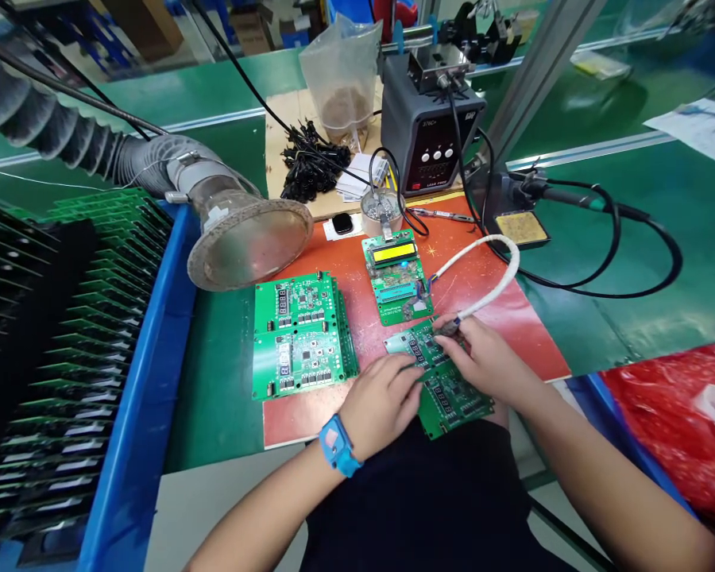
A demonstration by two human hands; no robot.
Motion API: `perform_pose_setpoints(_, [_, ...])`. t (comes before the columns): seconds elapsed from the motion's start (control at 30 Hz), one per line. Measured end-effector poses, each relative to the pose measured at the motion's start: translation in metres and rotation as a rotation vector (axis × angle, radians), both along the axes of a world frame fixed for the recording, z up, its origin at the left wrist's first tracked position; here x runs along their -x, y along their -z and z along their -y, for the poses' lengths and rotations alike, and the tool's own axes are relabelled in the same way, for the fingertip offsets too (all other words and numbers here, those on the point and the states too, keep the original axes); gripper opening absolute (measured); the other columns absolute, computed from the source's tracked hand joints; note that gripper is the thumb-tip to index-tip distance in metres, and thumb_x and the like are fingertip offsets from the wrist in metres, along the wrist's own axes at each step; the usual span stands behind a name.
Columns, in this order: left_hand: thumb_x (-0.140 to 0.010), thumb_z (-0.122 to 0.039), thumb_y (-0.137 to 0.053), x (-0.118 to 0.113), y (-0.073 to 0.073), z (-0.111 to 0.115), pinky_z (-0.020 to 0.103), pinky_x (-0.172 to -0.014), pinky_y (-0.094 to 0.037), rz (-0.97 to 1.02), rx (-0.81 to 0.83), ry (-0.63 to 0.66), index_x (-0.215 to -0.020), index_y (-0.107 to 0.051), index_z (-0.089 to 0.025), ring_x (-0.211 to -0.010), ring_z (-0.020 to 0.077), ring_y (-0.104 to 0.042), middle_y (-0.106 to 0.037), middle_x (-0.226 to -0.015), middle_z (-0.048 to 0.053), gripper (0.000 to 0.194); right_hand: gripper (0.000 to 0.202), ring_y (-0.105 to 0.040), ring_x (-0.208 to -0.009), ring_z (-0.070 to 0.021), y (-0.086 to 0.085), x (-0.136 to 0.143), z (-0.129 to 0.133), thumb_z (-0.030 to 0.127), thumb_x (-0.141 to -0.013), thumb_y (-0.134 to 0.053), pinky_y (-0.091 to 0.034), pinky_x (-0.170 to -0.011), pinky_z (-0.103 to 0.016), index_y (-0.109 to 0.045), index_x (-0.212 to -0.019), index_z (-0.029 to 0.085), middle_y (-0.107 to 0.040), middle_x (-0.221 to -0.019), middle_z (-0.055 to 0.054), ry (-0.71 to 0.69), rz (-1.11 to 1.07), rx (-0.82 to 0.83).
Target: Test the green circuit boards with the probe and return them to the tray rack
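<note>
My left hand [386, 397], with a blue wrist strap [338, 446], grips the left edge of a green circuit board [453, 395] near the mat's front edge. My right hand [475, 349] pinches the plug end of a white-sleeved cable [493, 295] against the board's upper part. That cable runs up to a green programmer board [394, 278] with a lit yellow display. Left of my hands lies a stack of green boards [301, 334] with digit displays and small black parts. The contact under my right fingertips is hidden.
A fume extraction hood [250, 242] hangs over the left side. Blue bins [134, 373] of upright boards stand far left. A soldering station [432, 127], tin of solder waste [381, 208], black parts pile [314, 163] and sponge [521, 227] sit behind. Red plastic [679, 413] lies at right.
</note>
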State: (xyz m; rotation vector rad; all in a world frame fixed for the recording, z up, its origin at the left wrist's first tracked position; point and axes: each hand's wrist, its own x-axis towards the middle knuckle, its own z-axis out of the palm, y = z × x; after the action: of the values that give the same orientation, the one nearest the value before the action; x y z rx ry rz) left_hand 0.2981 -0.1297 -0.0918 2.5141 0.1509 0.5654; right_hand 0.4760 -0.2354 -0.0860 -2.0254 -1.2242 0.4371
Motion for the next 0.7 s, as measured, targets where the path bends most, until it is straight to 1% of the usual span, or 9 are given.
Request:
perform_pose_setpoints(0.03, [-0.088, -0.011, -0.050, 0.000, 0.007, -0.003, 0.038, -0.090, -0.056, 0.018, 0.018, -0.014, -0.108, -0.060, -0.014, -0.106, 0.0221, -0.063, -0.067, -0.109, 0.011, 0.022, 0.011, -0.065, -0.091, -0.0230, -0.001, 0.000, 0.000, 0.024, -0.088, -0.050, -0.054, -0.080, -0.037, -0.055, -0.097, 0.019, -0.068, -0.094, -0.009, -0.001, -0.002, -0.001])
perform_pose_setpoints(0.1, [-0.086, -0.003, -0.044, 0.001, 0.015, -0.006, 0.037, -0.094, -0.055, 0.046, 0.055, -0.020, -0.111, -0.058, -0.014, -0.109, 0.0207, -0.061, -0.066, -0.112, 0.011, 0.031, 0.011, -0.066, -0.089, -0.0225, -0.001, 0.001, 0.000, 0.024, -0.088, -0.050, -0.054, -0.079, -0.036, -0.055, -0.097, 0.019, -0.067, -0.094, -0.009, -0.002, -0.004, -0.004])
perform_pose_setpoints(0.2, [-0.085, 0.002, -0.040, 0.003, 0.017, -0.006, 0.035, -0.097, -0.053, 0.079, 0.135, -0.070, -0.114, -0.055, -0.015, -0.112, 0.0177, -0.060, -0.064, -0.115, 0.012, 0.037, 0.010, -0.066, -0.089, -0.0219, -0.002, 0.002, 0.000, 0.024, -0.089, -0.050, -0.054, -0.078, -0.035, -0.055, -0.097, 0.018, -0.067, -0.094, -0.009, 0.002, -0.011, -0.004])
perform_pose_setpoints(0.3, [-0.086, 0.000, -0.043, 0.002, 0.018, -0.004, 0.033, -0.099, -0.052, 0.106, 0.175, -0.129, -0.113, -0.055, -0.015, -0.116, 0.0170, -0.059, -0.061, -0.119, 0.013, 0.033, 0.010, -0.066, -0.090, -0.0215, -0.004, 0.003, 0.000, 0.022, -0.089, -0.049, -0.054, -0.078, -0.034, -0.055, -0.097, 0.019, -0.067, -0.095, -0.009, -0.001, -0.008, 0.014])
perform_pose_setpoints(0.37, [-0.087, -0.004, -0.049, 0.002, 0.019, -0.003, 0.033, -0.098, -0.053, 0.115, 0.159, -0.129, -0.111, -0.057, -0.015, -0.115, 0.0176, -0.060, -0.061, -0.119, 0.013, 0.028, 0.011, -0.066, -0.090, -0.0215, -0.006, 0.003, 0.000, 0.021, -0.089, -0.049, -0.054, -0.078, -0.034, -0.055, -0.097, 0.019, -0.068, -0.095, -0.008, -0.002, 0.002, 0.020])
perform_pose_setpoints(0.5, [-0.087, -0.012, -0.058, 0.000, 0.018, -0.002, 0.032, -0.091, -0.057, 0.110, 0.100, -0.113, -0.104, -0.061, -0.016, -0.106, 0.0193, -0.064, -0.063, -0.115, 0.013, 0.018, 0.010, -0.066, -0.088, -0.0215, -0.007, 0.002, -0.001, 0.022, -0.088, -0.050, -0.054, -0.077, -0.034, -0.056, -0.096, 0.019, -0.068, -0.093, -0.008, 0.009, 0.005, 0.013])
perform_pose_setpoints(0.57, [-0.087, -0.014, -0.059, 0.000, 0.018, -0.002, 0.032, -0.089, -0.058, 0.105, 0.065, -0.110, -0.103, -0.062, -0.015, -0.103, 0.0201, -0.066, -0.064, -0.114, 0.013, 0.016, 0.010, -0.066, -0.087, -0.0214, -0.007, 0.002, -0.001, 0.022, -0.088, -0.051, -0.054, -0.078, -0.034, -0.056, -0.095, 0.019, -0.068, -0.093, -0.008, 0.015, 0.000, 0.014])
perform_pose_setpoints(0.7, [-0.086, -0.011, -0.056, -0.001, 0.017, -0.002, 0.033, -0.087, -0.059, 0.095, 0.021, -0.102, -0.104, -0.062, -0.014, -0.102, 0.0212, -0.066, -0.064, -0.114, 0.014, 0.019, 0.011, -0.067, -0.086, -0.0208, -0.006, 0.002, -0.002, 0.023, -0.089, -0.051, -0.054, -0.075, -0.032, -0.057, -0.097, 0.019, -0.068, -0.094, -0.008, 0.022, -0.027, 0.025])
